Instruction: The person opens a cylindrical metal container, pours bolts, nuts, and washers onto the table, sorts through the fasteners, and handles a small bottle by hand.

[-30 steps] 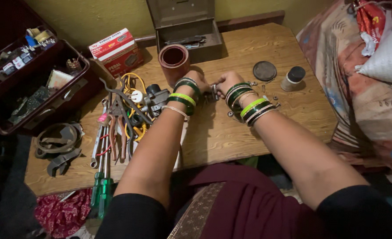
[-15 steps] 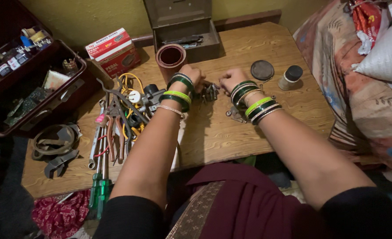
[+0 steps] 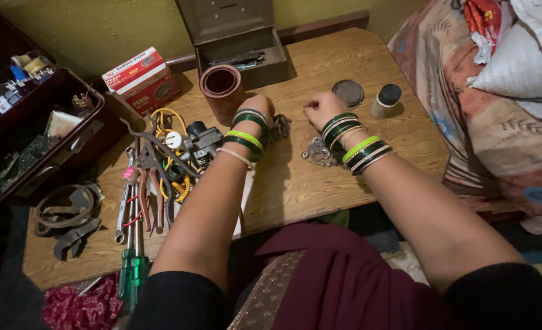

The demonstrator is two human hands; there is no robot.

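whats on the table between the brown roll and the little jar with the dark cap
In the head view, both hands sit between the brown roll and the capped jar: left hand, right hand, plus a round dark lid.

A red and white cardboard box (image 3: 141,78) with a printed label sits at the back left of my bench (image 3: 307,183), beside the brown roll (image 3: 222,90), and a crumpled red wrapper (image 3: 483,21) lies on the bedding to my far right.
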